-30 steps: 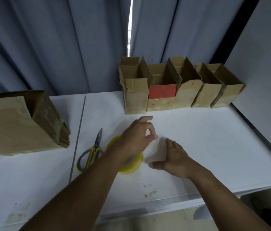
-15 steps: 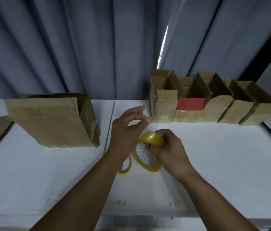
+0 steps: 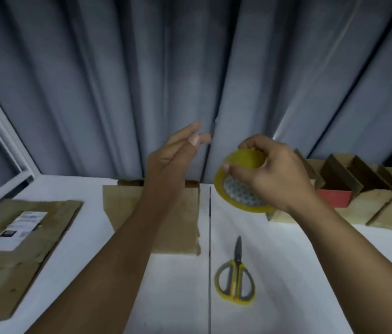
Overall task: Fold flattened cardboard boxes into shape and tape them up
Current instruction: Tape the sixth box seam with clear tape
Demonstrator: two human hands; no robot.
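Observation:
My right hand [image 3: 276,174] grips a yellow tape roll [image 3: 242,189] in the air above the white table, fingers curled over its top edge. Left of the roll, my left hand [image 3: 171,155] is raised in front of the curtain. Its thumb and forefinger are pinched together on the loose end of the clear tape, which is hardly visible. A brown cardboard box [image 3: 125,210] lies on the table behind my left forearm, which partly hides it. A flattened cardboard sheet [image 3: 45,227] with a white label lies at the far left.
Yellow-handled scissors [image 3: 236,280] lie shut on the table [image 3: 310,273] below the roll, beside a dark seam. A row of several open-topped folded boxes [image 3: 378,208], one with a red face [image 3: 334,197], stands at the right. A grey curtain hangs behind.
My right hand has lifted the roll off the table to chest height. My left hand has risen and drawn away to the left. The view has swung left, so the scissors now show.

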